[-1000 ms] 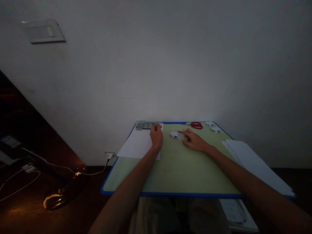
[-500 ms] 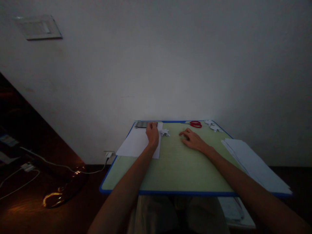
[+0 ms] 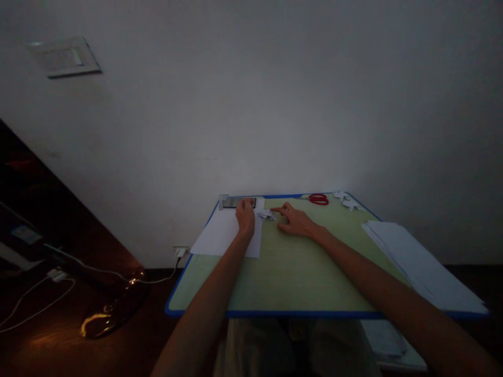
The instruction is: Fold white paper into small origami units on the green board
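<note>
My left hand [image 3: 245, 215] rests on a white sheet of paper [image 3: 220, 233] at the left of the table, its fingers curled closed beside a dark phone [image 3: 239, 202]. What lies inside those fingers, if anything, is hidden. Just right of that hand sits a small folded white paper piece [image 3: 267, 215] with pointed ends. My right hand [image 3: 295, 221] is open, the index finger stretched out to the right end of the folded piece; whether it touches I cannot tell.
Red-handled scissors [image 3: 318, 199] lie at the table's back edge. More folded paper pieces [image 3: 349, 202] sit in the back right corner. A stack of white sheets [image 3: 420, 262] covers the right side. The table [image 3: 291, 283] has a blue rim and stands against a wall [image 3: 275, 104].
My right hand has moved left, bringing its index finger to the folded paper piece. My left hand stays in place on the sheet. The whole view has shifted slightly.
</note>
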The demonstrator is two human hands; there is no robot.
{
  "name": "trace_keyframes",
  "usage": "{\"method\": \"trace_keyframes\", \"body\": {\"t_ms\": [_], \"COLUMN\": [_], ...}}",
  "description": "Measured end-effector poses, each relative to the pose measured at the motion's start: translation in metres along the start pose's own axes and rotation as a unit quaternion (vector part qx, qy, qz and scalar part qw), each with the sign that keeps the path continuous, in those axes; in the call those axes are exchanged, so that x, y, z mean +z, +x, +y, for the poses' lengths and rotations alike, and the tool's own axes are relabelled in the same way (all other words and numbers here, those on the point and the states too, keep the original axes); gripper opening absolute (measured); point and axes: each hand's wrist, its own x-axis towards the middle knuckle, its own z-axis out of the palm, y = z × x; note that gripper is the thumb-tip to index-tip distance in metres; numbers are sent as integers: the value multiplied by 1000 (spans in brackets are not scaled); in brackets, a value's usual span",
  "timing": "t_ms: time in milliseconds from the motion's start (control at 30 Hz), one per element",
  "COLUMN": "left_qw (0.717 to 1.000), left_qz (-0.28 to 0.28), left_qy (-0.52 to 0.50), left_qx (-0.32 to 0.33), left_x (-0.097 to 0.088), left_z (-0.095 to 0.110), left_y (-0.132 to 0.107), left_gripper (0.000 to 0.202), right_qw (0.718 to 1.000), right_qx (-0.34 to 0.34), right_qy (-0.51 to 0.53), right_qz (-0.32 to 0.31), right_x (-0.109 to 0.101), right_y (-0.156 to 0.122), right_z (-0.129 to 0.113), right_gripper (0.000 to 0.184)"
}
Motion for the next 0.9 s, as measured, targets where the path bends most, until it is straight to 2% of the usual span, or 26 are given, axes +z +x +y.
{"method": "trace_keyframes", "body": {"t_ms": [167, 333, 533, 733, 900], "left_qw": [1000, 998, 994, 992, 993], "left_qz": [3, 50, 89, 95, 85], "left_qy": [15, 37, 56, 66, 72], "left_qx": [8, 3, -21, -44, -33], "left_x": [-1, -6, -13, -13, -14], "left_z": [1, 7, 10, 0, -2], "left_y": [2, 2, 8, 13, 10], "left_gripper": [30, 26, 23, 25, 25], "right_qw": [999, 999, 998, 993, 991], "right_qx": [20, 28, 34, -67, -130], "right_qy": [-29, -24, 15, 33, 1], "right_qz": [5, 23, 56, 87, 35], "right_x": [2, 8, 12, 16, 19], "right_y": [0, -2, -5, 9, 36], "right_z": [1, 3, 9, -3, -27], "right_gripper": [50, 41, 46, 49, 55]}}
